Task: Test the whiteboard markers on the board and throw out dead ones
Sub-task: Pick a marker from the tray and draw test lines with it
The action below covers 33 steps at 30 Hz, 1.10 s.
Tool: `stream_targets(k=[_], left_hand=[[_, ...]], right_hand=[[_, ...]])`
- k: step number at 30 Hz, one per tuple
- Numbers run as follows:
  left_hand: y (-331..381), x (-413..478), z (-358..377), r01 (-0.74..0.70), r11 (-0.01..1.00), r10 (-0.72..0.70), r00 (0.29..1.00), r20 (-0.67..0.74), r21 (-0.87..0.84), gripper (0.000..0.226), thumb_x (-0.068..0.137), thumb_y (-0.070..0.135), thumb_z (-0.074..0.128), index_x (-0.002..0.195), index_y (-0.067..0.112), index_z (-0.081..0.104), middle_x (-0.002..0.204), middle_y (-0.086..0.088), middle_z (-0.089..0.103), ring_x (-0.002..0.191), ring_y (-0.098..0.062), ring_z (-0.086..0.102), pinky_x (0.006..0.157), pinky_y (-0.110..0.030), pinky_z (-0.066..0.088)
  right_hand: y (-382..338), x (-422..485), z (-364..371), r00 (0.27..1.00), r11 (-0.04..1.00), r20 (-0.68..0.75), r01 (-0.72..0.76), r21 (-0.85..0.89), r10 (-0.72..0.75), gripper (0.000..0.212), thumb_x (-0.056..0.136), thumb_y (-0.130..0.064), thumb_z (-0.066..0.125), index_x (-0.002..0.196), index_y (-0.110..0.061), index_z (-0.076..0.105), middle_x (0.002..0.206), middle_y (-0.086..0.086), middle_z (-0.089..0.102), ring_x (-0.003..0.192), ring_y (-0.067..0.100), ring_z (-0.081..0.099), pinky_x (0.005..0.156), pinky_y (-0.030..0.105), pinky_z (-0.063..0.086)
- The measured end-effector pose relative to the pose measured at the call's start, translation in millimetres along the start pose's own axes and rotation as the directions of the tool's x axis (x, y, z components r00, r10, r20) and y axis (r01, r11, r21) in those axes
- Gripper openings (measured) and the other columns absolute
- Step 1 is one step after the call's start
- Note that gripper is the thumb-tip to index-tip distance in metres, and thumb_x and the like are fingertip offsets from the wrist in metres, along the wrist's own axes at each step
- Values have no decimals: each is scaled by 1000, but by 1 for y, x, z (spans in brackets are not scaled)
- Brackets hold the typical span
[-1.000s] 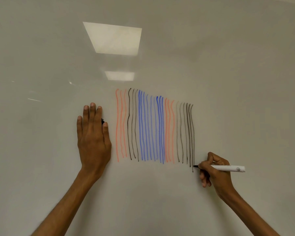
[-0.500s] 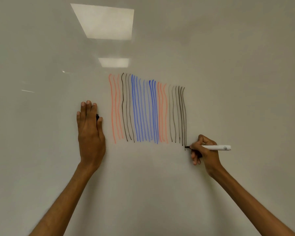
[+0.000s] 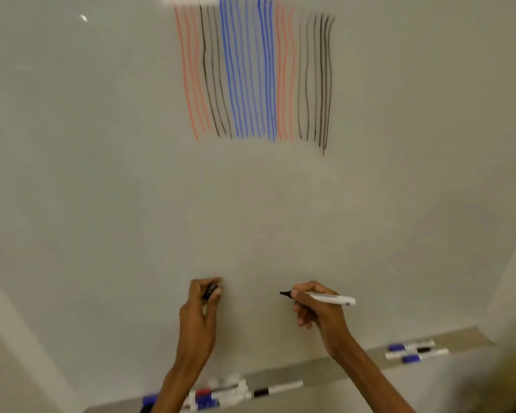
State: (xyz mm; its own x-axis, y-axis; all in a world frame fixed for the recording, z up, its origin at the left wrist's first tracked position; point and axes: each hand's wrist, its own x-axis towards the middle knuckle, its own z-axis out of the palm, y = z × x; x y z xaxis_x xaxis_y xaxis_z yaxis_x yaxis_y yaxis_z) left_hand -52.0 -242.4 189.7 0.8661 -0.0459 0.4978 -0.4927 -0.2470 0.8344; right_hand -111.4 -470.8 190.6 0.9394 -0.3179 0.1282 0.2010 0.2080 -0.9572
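My right hand (image 3: 318, 311) grips an uncapped white marker (image 3: 331, 298) with a black tip that points left, a little off the whiteboard (image 3: 102, 174). My left hand (image 3: 200, 311) holds the marker's black cap (image 3: 210, 290) between curled fingers and thumb. Both hands sit low in front of the board, about a hand's width apart. High on the board stand several vertical test lines (image 3: 256, 73) in orange, black and blue.
A grey marker tray (image 3: 316, 371) runs along the board's bottom edge. Several capped markers (image 3: 218, 394) lie at its left behind my left forearm, one black-capped marker (image 3: 277, 389) beside them, and a few more markers (image 3: 414, 351) at the right end.
Both hands came down off the board and toward each other. The left hand lifted from its flat press and curled round the cap. The view tilted down, bringing the tray into sight.
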Motion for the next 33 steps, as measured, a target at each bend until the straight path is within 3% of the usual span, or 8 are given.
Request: stream_targets(k=[4,9,18,22,26,33], left_hand=[[-21,-79,11,195,981,-186,953,240,-16,19,91,17,68,105,29,69,98,17,74,94,-5,71,85,-18,55],[-23,-134,18,395,917,-345,854,390,-54,24,87,24,72,108,21,61,99,7,76,88,-12,74,79,-13,53],[-28,-168,27,434,899,-356,804,476,-60,13,90,17,70,103,15,67,98,1,74,88,-19,74,85,-33,58],[-28,-179,34,426,902,-343,800,493,-64,10,92,14,68,102,14,66,99,0,74,86,-19,74,84,-28,57],[-27,-186,39,466,880,-372,796,478,-92,12,93,17,66,103,13,65,102,-2,75,86,-21,74,84,-32,58],[-25,-193,60,473,877,-376,784,494,-85,15,93,19,63,106,11,67,97,1,75,86,-16,74,79,-22,56]], right_hand=[[45,-60,-7,983,984,59,-174,34,172,50,68,-35,80,105,-2,69,80,18,67,55,24,58,45,26,40],[72,-111,-16,955,957,76,-289,23,287,32,86,-24,75,107,-1,68,81,17,67,56,23,59,47,25,44],[83,-148,-24,945,945,-4,-328,10,328,33,84,-25,68,103,2,68,76,14,67,53,20,59,46,23,44],[87,-152,-29,940,940,-2,-341,21,341,27,85,-23,68,98,0,68,74,14,67,51,21,59,45,24,43],[91,-150,-39,941,942,-46,-333,43,335,32,84,-22,67,100,5,66,70,12,66,49,20,58,44,23,43],[104,-148,-45,959,956,-24,-284,-79,283,18,87,-14,68,93,3,70,71,18,69,49,22,61,43,23,46]])
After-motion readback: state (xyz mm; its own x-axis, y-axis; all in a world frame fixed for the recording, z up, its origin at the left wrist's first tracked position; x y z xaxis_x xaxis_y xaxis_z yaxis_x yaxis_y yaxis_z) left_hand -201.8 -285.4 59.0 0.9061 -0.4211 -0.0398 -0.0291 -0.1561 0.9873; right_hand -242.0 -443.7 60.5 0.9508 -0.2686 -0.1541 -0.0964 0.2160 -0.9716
